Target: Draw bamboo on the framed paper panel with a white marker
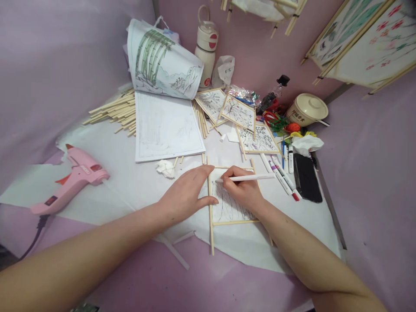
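A small white sheet with thin dark drawn lines [232, 208], framed by thin wooden sticks, lies flat on the white-covered table. My right hand [242, 188] is closed on a white pen [251, 177], whose tip end is over the upper left part of the sheet. My left hand [188, 190] is open, its thumb and fingertips resting at the frame's left stick. Beyond the frame lies a sketch pad [169, 130] with its top page, a bamboo landscape [165, 65], curled back.
A pink glue gun [76, 177] lies at the left, wooden sticks [118, 112] behind it. Framed drawings [238, 113], markers [281, 177], a black phone [308, 177], a lidded tub [307, 109] and a white bottle [205, 56] stand or lie at the back and right.
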`<move>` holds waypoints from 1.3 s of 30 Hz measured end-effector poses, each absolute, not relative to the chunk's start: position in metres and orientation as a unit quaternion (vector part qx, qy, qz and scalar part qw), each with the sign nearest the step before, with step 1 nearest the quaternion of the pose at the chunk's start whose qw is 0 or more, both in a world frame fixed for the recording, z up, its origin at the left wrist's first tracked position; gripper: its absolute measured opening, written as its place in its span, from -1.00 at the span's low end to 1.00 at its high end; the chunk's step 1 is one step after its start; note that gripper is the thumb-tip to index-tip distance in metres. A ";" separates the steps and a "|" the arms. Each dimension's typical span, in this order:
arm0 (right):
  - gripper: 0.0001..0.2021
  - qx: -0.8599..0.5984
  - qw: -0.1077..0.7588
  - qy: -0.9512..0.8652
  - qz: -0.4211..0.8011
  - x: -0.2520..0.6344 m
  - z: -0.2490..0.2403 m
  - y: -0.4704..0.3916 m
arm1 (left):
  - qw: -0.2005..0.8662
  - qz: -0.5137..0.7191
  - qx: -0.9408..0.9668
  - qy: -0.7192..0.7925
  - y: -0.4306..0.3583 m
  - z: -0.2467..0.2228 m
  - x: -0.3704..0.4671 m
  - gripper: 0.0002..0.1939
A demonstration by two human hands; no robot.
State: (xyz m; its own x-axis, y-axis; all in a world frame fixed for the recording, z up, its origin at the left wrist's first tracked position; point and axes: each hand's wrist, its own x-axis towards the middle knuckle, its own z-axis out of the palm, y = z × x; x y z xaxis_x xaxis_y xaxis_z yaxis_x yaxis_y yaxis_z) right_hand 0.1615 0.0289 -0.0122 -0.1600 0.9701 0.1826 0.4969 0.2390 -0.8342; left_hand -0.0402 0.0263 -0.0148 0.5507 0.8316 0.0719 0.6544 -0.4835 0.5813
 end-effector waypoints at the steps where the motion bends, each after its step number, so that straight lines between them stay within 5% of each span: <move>1: -0.90 -0.529 0.371 -0.696 0.313 0.161 -0.012 0.029 | 0.253 0.173 0.844 0.440 0.026 -0.015 -0.040 -0.23; 39: -0.89 -0.526 0.374 -0.699 0.306 0.162 -0.014 0.029 | 0.253 0.165 0.843 0.445 0.026 -0.013 -0.040 -0.23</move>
State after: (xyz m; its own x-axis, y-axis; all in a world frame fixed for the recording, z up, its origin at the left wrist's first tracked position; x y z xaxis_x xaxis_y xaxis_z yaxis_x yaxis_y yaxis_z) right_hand 0.1615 0.0291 -0.0138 -0.1663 0.9655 0.2003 0.5074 0.2580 -0.8222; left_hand -0.0396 0.0261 -0.0129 0.5486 0.8344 0.0535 0.6668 -0.4752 0.5741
